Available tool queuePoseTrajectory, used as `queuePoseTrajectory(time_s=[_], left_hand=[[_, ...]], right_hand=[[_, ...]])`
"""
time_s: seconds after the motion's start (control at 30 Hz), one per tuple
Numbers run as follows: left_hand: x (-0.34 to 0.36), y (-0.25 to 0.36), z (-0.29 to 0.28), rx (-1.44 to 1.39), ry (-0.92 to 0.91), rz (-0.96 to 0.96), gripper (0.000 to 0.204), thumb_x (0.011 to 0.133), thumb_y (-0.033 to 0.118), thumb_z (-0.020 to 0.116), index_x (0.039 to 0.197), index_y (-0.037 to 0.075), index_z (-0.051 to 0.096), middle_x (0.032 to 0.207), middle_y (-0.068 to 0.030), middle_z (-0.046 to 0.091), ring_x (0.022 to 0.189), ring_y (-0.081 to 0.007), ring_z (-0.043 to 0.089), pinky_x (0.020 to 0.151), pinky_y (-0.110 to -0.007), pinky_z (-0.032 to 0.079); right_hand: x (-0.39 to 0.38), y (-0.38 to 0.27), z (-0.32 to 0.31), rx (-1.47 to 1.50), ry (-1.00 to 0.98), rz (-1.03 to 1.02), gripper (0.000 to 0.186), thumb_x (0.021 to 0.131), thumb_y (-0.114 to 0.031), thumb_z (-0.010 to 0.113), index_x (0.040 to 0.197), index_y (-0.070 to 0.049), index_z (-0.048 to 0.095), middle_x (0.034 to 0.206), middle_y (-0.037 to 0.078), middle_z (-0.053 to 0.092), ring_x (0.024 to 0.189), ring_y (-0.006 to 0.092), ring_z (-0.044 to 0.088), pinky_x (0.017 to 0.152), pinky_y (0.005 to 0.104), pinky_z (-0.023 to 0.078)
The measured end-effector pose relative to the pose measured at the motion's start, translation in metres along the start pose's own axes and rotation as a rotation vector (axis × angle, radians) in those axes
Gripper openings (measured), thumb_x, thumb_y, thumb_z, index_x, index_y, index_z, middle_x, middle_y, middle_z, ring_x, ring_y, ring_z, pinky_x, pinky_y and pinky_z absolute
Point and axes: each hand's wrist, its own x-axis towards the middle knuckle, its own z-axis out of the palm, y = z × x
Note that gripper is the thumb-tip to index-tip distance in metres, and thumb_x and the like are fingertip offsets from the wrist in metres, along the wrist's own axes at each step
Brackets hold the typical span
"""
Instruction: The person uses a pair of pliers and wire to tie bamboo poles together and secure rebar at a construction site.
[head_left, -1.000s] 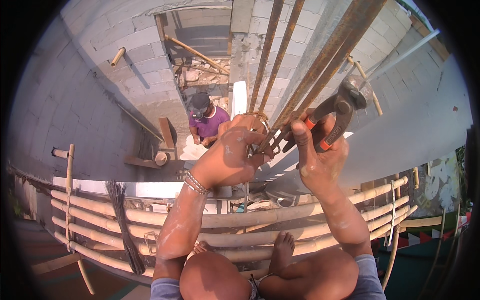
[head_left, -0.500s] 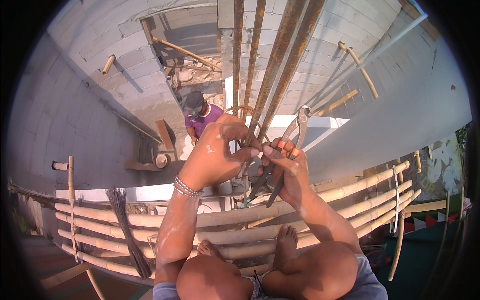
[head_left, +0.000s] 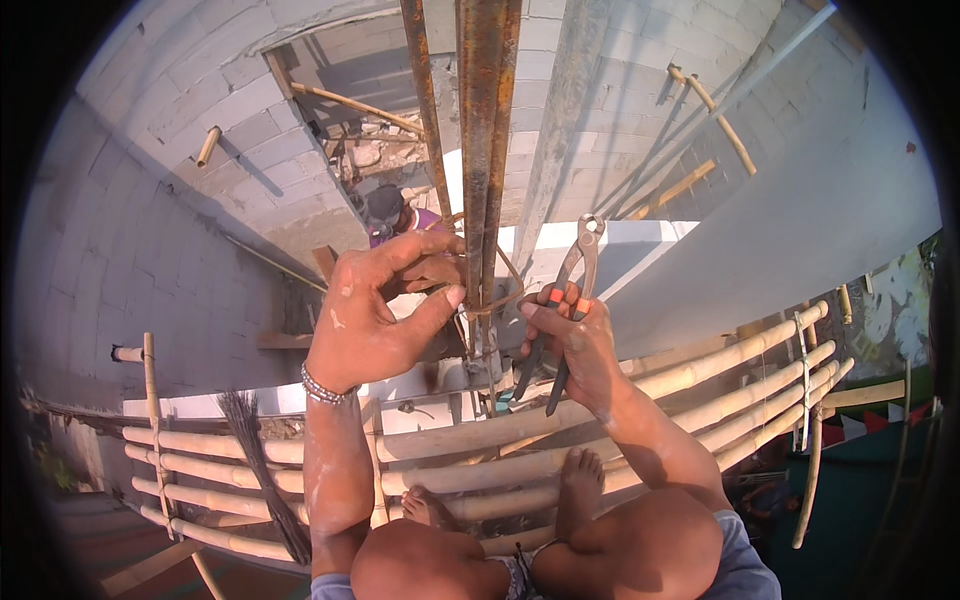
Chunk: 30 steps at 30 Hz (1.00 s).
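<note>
Several rusty vertical steel bars [head_left: 482, 130] rise in front of me. My left hand [head_left: 375, 305] wraps around them, thumb and fingers pinching a thin tie wire [head_left: 490, 305] looped around the bars. My right hand [head_left: 575, 345] holds a pair of pincers [head_left: 565, 300] with orange-tipped handles, jaws pointing up beside the bars, while its fingertips touch the wire loop. A beaded bracelet sits on my left wrist. My bare feet [head_left: 580, 480] rest on bamboo poles below.
A bamboo scaffold platform [head_left: 700, 375] runs under my feet. Grey block walls [head_left: 130, 230] stand left and behind. Another person in a cap and purple shirt [head_left: 390, 212] works below. A bundle of dark sticks [head_left: 260, 460] leans on the bamboo at left.
The pincers came down from beside the bars at upper right. My right hand now holds them loosely, its fingers on the wire. The view has swung so the bars stand vertical.
</note>
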Motion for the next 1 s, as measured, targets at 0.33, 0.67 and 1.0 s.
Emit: queuePoseTrajectory(time_s=[0.33, 0.67, 1.0], left_hand=[[-0.045, -0.04, 0.038, -0.009, 0.232, -0.035, 0.021, 0.083, 0.011, 0.084, 0.082, 0.001, 0.066, 0.082, -0.0057, 0.07, 0.064, -0.0093, 0.062, 0.06, -0.026, 0.048], [-0.128, -0.095, 0.12, -0.312, -0.646, -0.219, 0.038, 0.098, 0.027, 0.07, 0.12, -0.002, 0.059, 0.105, -0.0132, 0.071, 0.091, -0.0255, 0.073, 0.085, -0.036, 0.057], [-0.134, -0.082, 0.074, -0.73, -0.877, -0.462, 0.033, 0.106, 0.028, 0.056, 0.123, -0.001, 0.057, 0.094, -0.0094, 0.073, 0.094, -0.0205, 0.074, 0.084, -0.036, 0.057]], right_hand=[[-0.052, -0.007, -0.031, -0.332, -0.318, 0.192, 0.038, 0.086, -0.003, 0.057, 0.122, 0.006, 0.066, 0.1, 0.01, 0.065, 0.093, 0.0154, 0.061, 0.085, 0.0287, 0.05], [-0.066, -0.007, -0.015, -0.51, -0.621, 0.348, 0.04, 0.099, 0.003, 0.051, 0.139, 0.007, 0.055, 0.125, 0.017, 0.065, 0.125, 0.0258, 0.061, 0.094, 0.0346, 0.054], [-0.054, -0.044, 0.01, -0.477, -0.831, 0.424, 0.065, 0.085, 0.018, 0.04, 0.15, 0.008, 0.039, 0.151, 0.021, 0.048, 0.115, 0.0292, 0.067, 0.095, 0.0414, 0.062]])
